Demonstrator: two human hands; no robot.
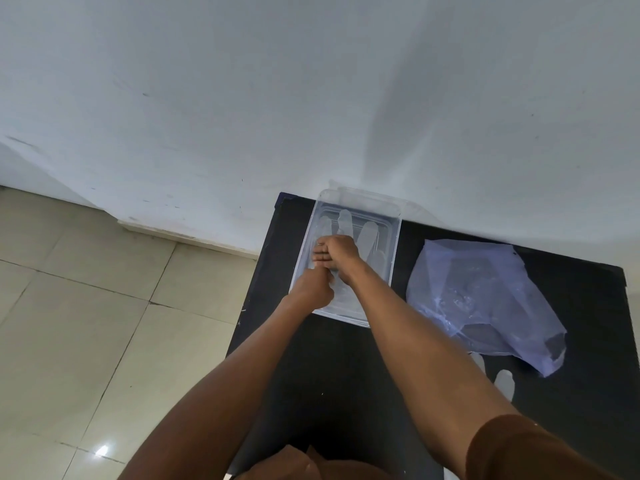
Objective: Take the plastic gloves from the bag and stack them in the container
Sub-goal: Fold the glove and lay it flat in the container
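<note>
both hands, left hand (313,287) and right hand (334,252), press perhaps one glove (360,237) flat in one container (396,237), grips unclear.

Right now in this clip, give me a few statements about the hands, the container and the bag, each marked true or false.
1. Both hands are inside the clear container. True: the left hand and right hand are on a glove lying in it.
2. The bag lies left of the container. False: it lies to its right on the black table.
3. The container stands at the table's far edge, near the wall. True.
4. The right hand is reaching into the bag. False: it is in the container.
5. Glove fingers show near the bag's near edge. True.
</note>
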